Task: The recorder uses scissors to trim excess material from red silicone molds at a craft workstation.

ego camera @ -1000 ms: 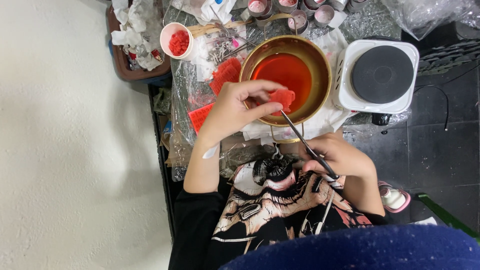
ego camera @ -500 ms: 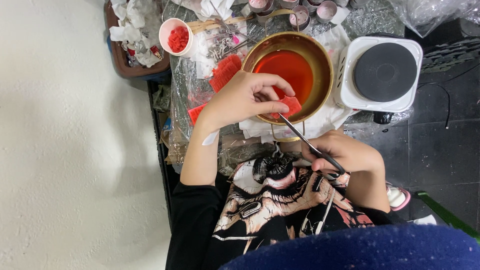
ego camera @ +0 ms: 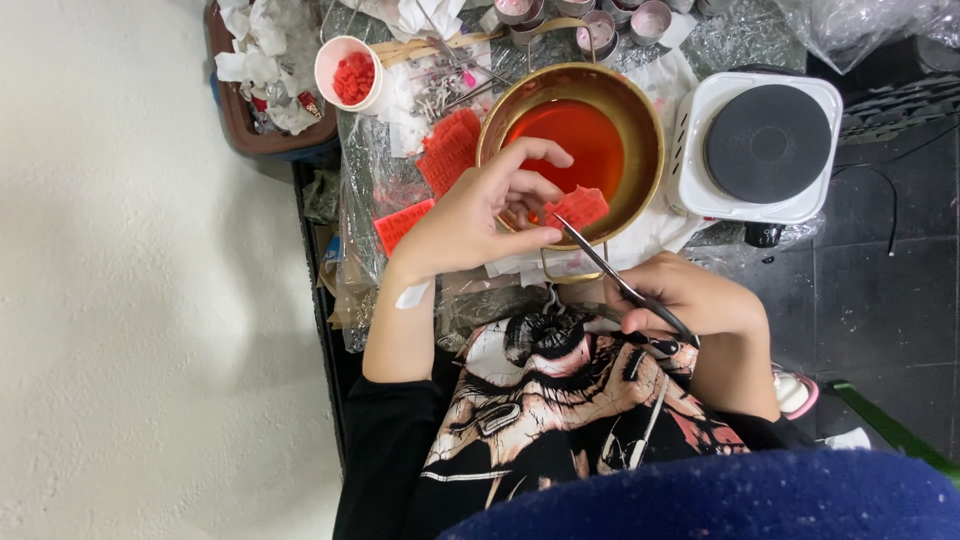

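1. Left hand point(ego camera: 478, 215): centre of frame, fingers curled over the near rim of the bowl, fingertips touching the red slab.
2. Red slab point(ego camera: 577, 207): small, ridged, held over the bowl's lower right rim.
3. Right hand point(ego camera: 690, 300): right of centre, closed around metal tweezers point(ego camera: 622, 285), their tips on the slab.
4. Brass bowl point(ego camera: 640, 120): upper centre, holding red-orange liquid.
5. Electric hotplate point(ego camera: 765, 148): white, upper right, just beside the bowl.
6. White cup point(ego camera: 350, 72): upper left, filled with red pieces.
7. Red ridged sheets point(ego camera: 448, 150): left of the bowl.
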